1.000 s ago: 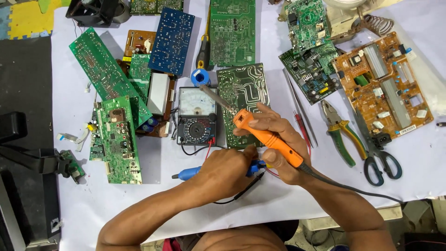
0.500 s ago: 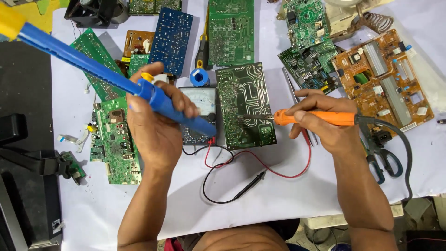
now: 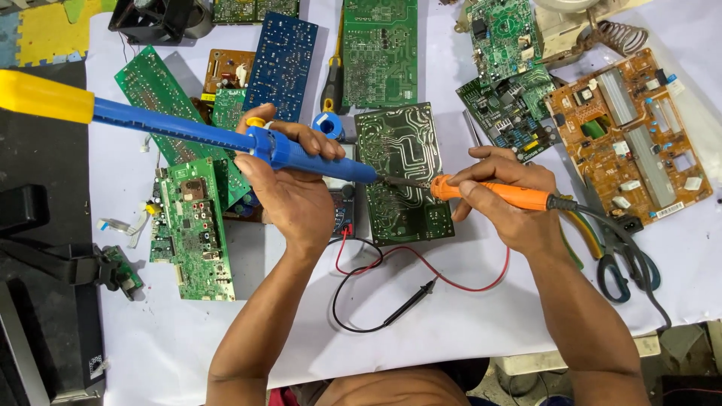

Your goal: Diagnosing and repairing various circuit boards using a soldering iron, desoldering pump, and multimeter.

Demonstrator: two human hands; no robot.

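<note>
My left hand [image 3: 289, 188] grips the blue desoldering pump [image 3: 226, 139], my right hand [image 3: 511, 199] the orange soldering iron [image 3: 492, 193], both tips converging lengthwise over the green circuit board [image 3: 402, 173] between them.

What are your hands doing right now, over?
Left hand grips blue desoldering pump. Right hand grips orange soldering iron. Both tips meet on green circuit board. Nothing between.

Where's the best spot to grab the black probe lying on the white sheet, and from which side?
Grip the black probe around its slim mid-shaft, coming from above. It lies flat and diagonal on the white sheet, clear of both hands; its lead trails from the lower left end.
</note>
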